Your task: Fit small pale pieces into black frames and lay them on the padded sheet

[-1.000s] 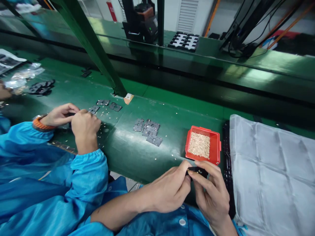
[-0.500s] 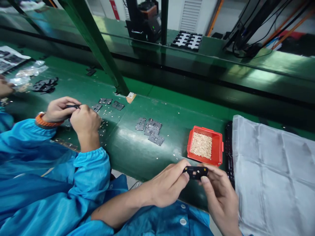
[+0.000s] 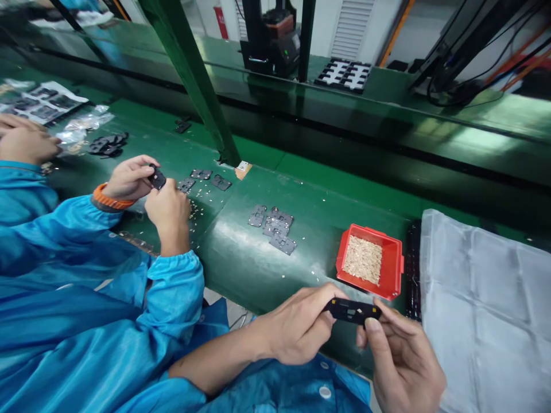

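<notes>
Your left grip (image 3: 299, 330) is clenched on the left end of the black part (image 3: 353, 311), fingers over its edge. Your right grip (image 3: 407, 355) has the other end, thumb on the near edge by the corner. Part is held up off the surface (image 3: 241, 252), roughly level, side with two yellow spots showing, one near each end. A small pale piece shows near its middle; can't tell if seated or loose.

Red bin (image 3: 392, 267) sits just beyond the part, pale bits (image 3: 363, 260) heaped inside. Gray plates (image 3: 283, 243) lie in a cluster left of the bin, some overlapping, one at the left lying crosswise to the others. A few loose pale bits around them.

Right of the bin: black trays (image 3: 414, 269), then a translucent cover (image 3: 491, 310) with a grid of pockets.

To your left, a co-worker's two hands (image 3: 171, 215) hold a small black piece (image 3: 158, 178), orange wristband (image 3: 112, 198) on one wrist. More plates (image 3: 221, 182) and scattered bits near them. Green post (image 3: 196, 86) stands behind.
</notes>
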A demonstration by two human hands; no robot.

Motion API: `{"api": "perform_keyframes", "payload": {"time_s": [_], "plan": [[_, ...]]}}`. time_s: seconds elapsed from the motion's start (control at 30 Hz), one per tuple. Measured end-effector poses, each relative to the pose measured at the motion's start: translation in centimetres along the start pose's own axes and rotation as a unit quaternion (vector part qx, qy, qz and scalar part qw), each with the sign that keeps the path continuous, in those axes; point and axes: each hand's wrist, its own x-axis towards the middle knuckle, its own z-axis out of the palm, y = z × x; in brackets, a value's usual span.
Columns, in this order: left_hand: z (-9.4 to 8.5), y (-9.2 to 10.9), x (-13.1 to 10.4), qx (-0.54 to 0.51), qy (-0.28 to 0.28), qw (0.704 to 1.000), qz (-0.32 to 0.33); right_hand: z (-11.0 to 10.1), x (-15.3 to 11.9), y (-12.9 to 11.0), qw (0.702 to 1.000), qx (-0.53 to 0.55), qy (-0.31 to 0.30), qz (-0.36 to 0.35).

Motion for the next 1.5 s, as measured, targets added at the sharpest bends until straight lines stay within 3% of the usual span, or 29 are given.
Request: {"api": "perform_keyframes", "payload": {"time_s": [0.17, 0.27, 0.37, 0.47, 0.67, 0.87, 1.0, 1.5], "plan": [[-0.6, -1.1, -1.0, 0.14, 0.056, 0.988, -0.038, 0.7, 0.4, -0.6, 0.993, -0.007, 0.115, -0.031], [-1.3, -1.5, -1.2, 0.199, 0.065, 0.976, -0.059, 0.8, 0.6, -0.5, 0.99, -0.017, 0.135, -0.044], [-1.6, -1.0, -0.8, 0.082, 0.058, 0.992, -0.079, 1.0, 0.8, -0.4, 0.991, -0.015, 0.131, -0.035], [-1.2, -0.3, 0.2, -0.058, 0.08, 0.994, -0.039, 1.5, 0.9, -0.3, 0.994, 0.001, 0.107, -0.031], [0.8, -0.6, 1.9, -0.14, 0.145, 0.979, -0.013, 2.1, 0.6, 0.4, 0.996, 0.008, 0.089, -0.03], [1.7, -1.3, 2.3, -0.274, 0.161, 0.948, -0.02, 1.6, 0.5, 1.0, 0.997, 0.016, 0.059, -0.037], [1.8, -1.1, 2.3, -0.284, 0.143, 0.948, -0.023, 1.4, 0.6, 1.1, 0.998, 0.022, 0.047, -0.03], [2.3, -1.0, 2.3, -0.293, 0.177, 0.939, -0.034, 1.4, -0.2, 1.6, 0.996, 0.031, 0.063, -0.05]]}}
